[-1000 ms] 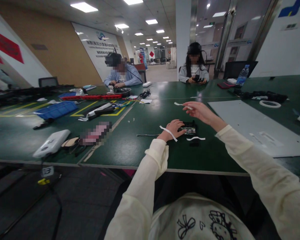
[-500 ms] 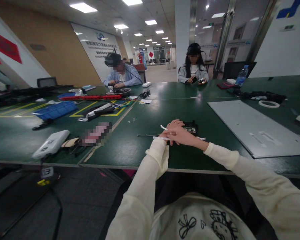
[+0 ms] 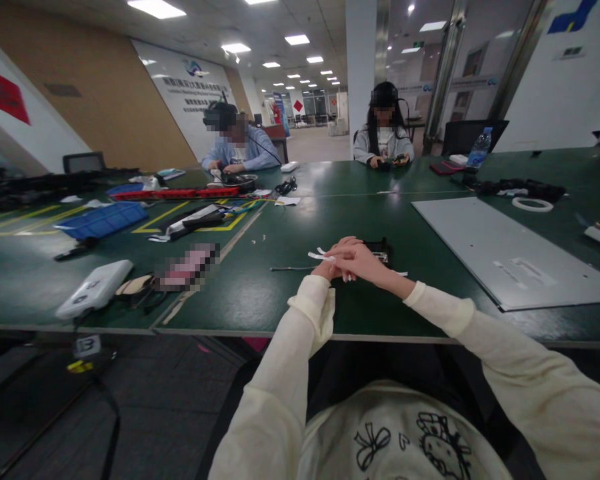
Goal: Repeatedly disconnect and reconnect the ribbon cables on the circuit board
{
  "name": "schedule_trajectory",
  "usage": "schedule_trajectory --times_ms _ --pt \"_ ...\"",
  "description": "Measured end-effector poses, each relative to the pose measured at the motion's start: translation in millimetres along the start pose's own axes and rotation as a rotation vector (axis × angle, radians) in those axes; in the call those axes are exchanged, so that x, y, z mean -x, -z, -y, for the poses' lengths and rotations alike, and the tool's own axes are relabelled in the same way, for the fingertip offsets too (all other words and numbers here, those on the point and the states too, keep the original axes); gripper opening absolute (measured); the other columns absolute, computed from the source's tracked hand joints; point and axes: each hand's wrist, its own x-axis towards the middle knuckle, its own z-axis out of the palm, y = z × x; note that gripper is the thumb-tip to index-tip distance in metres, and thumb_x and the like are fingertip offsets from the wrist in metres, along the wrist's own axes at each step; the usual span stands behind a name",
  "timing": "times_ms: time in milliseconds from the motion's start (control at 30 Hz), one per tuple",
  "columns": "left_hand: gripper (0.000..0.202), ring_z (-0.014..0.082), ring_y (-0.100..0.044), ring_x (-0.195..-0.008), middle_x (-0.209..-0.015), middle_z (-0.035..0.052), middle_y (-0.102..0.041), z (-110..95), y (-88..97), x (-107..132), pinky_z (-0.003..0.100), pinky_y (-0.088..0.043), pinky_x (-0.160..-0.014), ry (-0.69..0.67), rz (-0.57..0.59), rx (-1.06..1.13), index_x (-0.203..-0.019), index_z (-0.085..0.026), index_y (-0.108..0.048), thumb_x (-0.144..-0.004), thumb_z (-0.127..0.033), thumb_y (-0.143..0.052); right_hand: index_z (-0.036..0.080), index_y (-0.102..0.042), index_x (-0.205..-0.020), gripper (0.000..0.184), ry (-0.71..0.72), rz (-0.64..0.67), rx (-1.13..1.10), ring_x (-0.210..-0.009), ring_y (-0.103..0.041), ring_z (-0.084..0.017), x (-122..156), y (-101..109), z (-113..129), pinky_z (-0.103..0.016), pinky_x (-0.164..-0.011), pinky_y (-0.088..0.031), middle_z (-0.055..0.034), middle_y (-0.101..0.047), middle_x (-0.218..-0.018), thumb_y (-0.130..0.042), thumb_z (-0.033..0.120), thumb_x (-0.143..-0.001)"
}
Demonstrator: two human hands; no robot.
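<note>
My right hand (image 3: 357,260) crosses over my left hand, its thumb and fingers pinched on a thin white strip (image 3: 318,256). The strip's loose end sticks out to the left, above my left wrist. My left hand (image 3: 347,241) lies beneath, against the left side of a small black device (image 3: 383,248) with a partly visible inside. Its fingers are mostly hidden behind my right hand, so its hold is unclear. A thin grey rod-like thing (image 3: 290,269) lies left of my hands. Another white strip end (image 3: 403,273) shows beyond my right wrist.
A large grey panel (image 3: 473,257) lies to the right. On the left are a white box (image 3: 95,287), a pink phone-like item (image 3: 189,267) and a blue basket (image 3: 105,221). Two people (image 3: 240,147) (image 3: 384,137) sit across the green table (image 3: 260,300).
My right fingers have lifted the white strip slightly off my left wrist, and its end now points left. The view has shifted a little. My left hand stays beside the device.
</note>
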Motion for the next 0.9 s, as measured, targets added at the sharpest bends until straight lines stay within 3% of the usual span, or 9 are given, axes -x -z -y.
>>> schedule_trajectory --times_ms 100,233,300,467,567,633,700,800,900 --pt "0.049 0.0290 -0.061 -0.113 -0.093 0.0115 -0.074 -3 -8.3 1 0.049 -0.044 -0.104 0.069 0.016 -0.003 -0.126 -0.015 -0.061 -0.091 -0.035 -0.033 0.018 -0.068 -0.122 0.034 0.029 0.040 0.226 -0.052 -0.058 -0.011 5 -7 2 -0.022 -0.051 -0.044 -0.0034 -0.070 -0.080 -0.052 0.018 -0.091" --pt "0.043 0.0250 -0.048 -0.130 -0.127 0.0093 -0.065 2 5.0 -12 0.040 -0.038 -0.112 -0.059 0.078 -0.003 -0.120 -0.021 -0.067 -0.081 -0.037 -0.058 0.017 -0.067 -0.125 0.036 0.235 0.020 0.605 -0.082 -0.066 -0.019 10 -10 4 -0.030 -0.074 -0.047 -0.0096 -0.072 -0.095 -0.049 0.018 -0.094" --pt "0.043 0.0239 -0.043 -0.135 -0.136 0.0097 -0.059 6 13.0 -19 0.040 -0.034 -0.115 -0.110 0.098 -0.019 -0.119 -0.020 -0.067 -0.081 -0.038 -0.061 0.018 -0.065 -0.128 0.038 0.293 0.035 0.721 -0.089 -0.066 -0.023 12 -9 4 -0.032 -0.078 -0.046 -0.0123 -0.071 -0.102 -0.046 0.020 -0.096" --pt "0.043 0.0245 -0.040 -0.138 -0.140 0.0110 -0.056 10 17.2 -24 0.040 -0.027 -0.118 -0.179 0.157 -0.062 -0.122 -0.018 -0.064 -0.082 -0.033 -0.062 0.016 -0.064 -0.128 0.039 0.310 0.067 0.836 -0.082 -0.067 -0.027 19 -5 8 -0.034 -0.072 -0.046 -0.0148 -0.071 -0.098 -0.042 0.028 -0.098" --pt "0.045 0.0258 -0.040 -0.137 -0.141 0.0131 -0.054 11 15.6 -21 0.037 -0.025 -0.119 -0.229 0.161 -0.037 -0.124 -0.012 -0.062 -0.081 -0.027 -0.062 0.019 -0.065 -0.127 0.040 0.360 0.083 0.760 -0.092 -0.066 -0.029 20 4 10 -0.036 -0.078 -0.047 -0.0125 -0.071 -0.105 -0.042 0.036 -0.099" --pt "0.042 0.0262 -0.042 -0.135 -0.139 0.0123 -0.056 11 14.7 -18 0.037 -0.029 -0.117 -0.217 0.133 -0.024 -0.124 -0.011 -0.061 -0.085 -0.026 -0.057 0.021 -0.065 -0.127 0.040 0.382 0.050 0.637 -0.099 -0.065 -0.026 15 18 8 -0.037 -0.085 -0.048 -0.0092 -0.069 -0.114 -0.041 0.037 -0.099" --pt "0.039 0.0265 -0.046 -0.131 -0.133 0.0111 -0.059 9 14.2 -17 0.040 -0.034 -0.114 -0.183 0.102 -0.034 -0.123 -0.013 -0.062 -0.089 -0.031 -0.054 0.022 -0.063 -0.128 0.040 0.334 -0.065 0.526 -0.092 -0.066 -0.022 9 40 2 -0.035 -0.085 -0.049 -0.0069 -0.069 -0.114 -0.039 0.037 -0.100" --pt "0.041 0.0271 -0.046 -0.129 -0.130 0.0116 -0.060 5 14.4 -18 0.044 -0.036 -0.113 -0.175 0.069 -0.061 -0.121 -0.016 -0.064 -0.089 -0.041 -0.055 0.024 -0.061 -0.128 0.042 0.100 -0.376 0.593 -0.081 -0.065 -0.020 -1 85 -18 -0.034 -0.082 -0.049 -0.0073 -0.070 -0.096 -0.037 0.043 -0.101" --pt "0.042 0.0267 -0.047 -0.127 -0.129 0.0129 -0.058 3 16.5 -18 0.044 -0.039 -0.111 -0.172 0.055 -0.069 -0.119 -0.016 -0.066 -0.089 -0.044 -0.055 0.020 -0.059 -0.130 0.039 -0.203 -0.606 0.837 -0.109 -0.058 -0.024 3 134 -50 -0.040 -0.096 -0.042 -0.0140 -0.063 -0.117 -0.043 0.037 -0.099"
